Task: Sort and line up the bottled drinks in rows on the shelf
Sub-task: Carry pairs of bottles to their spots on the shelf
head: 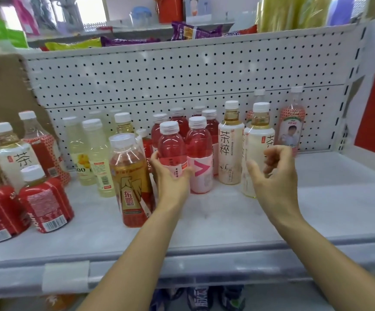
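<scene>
Left hand around pink bottle — upright.

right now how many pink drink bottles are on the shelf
6. One pink bottle in the left hand's grip, one beside it at the front, four behind them toward the pegboard. More may be hidden.

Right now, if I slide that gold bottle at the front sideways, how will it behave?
The gold bottle looks full nearly to the neck, so probably heavy for its size. It is tall and narrow, so a push up high may tip it; push low. Its smooth plastic base should glide on the shelf, though it might bump the pink bottle held in the left hand.
</scene>
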Available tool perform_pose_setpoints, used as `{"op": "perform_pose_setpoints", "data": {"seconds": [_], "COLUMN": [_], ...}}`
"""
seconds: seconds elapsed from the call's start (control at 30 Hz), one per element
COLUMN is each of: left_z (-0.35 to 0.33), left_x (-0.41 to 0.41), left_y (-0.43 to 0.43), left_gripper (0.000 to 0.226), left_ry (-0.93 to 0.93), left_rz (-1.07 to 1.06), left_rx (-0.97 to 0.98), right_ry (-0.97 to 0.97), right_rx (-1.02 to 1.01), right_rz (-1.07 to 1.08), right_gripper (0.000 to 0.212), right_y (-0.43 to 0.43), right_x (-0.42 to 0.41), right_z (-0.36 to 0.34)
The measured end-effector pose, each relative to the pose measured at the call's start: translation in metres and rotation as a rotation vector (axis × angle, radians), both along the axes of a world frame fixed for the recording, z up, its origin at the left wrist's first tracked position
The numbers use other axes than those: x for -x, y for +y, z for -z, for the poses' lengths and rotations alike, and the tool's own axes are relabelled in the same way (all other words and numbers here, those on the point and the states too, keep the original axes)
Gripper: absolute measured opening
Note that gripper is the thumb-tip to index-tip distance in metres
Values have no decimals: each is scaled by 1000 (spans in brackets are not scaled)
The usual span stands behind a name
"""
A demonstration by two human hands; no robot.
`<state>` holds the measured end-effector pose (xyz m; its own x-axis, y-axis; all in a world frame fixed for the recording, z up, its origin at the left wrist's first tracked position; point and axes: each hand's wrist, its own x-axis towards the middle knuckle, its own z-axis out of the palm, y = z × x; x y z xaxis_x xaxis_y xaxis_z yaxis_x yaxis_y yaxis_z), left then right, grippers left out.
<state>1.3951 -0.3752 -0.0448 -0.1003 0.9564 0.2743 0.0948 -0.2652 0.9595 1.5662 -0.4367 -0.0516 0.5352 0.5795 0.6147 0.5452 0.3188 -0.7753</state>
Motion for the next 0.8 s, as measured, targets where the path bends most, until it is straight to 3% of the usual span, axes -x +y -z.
{"op": "perform_pose_setpoints", "data": {"seconds": [0.1,0.2,0.27,0.37,0.57,0.67,0.8], "left_z": [-1,-11,-30,-72,-107,-103,-97], "left_x": [-2,-15,-32,-62,-105,-112,-106], "left_y": [-8,-29,-36,-15,49,54,41], "left_gripper": [97,105,95,84,69,42,33], "left_ry": [143,401,429,391,447,551,609], "left_rz": [-77,-177,-37,147,303,250,256], "left_rx": [-27,-424,-564,-462,-33,-100,-249], "right_ry": [29,40,87,137,100,118,130], "right_rx": [-22,90,154,188,213,202,183], "right_rz": [39,-47,-146,-200,-222,-232,-234], "right_gripper": [52,82,96,86,60,57,58], "right_y": [4,18,27,34,28,23,9], "right_x": [-9,-18,-22,-28,-40,-47,-56], "right_z": [0,-3,-7,-14,-21,-19,-17]}}
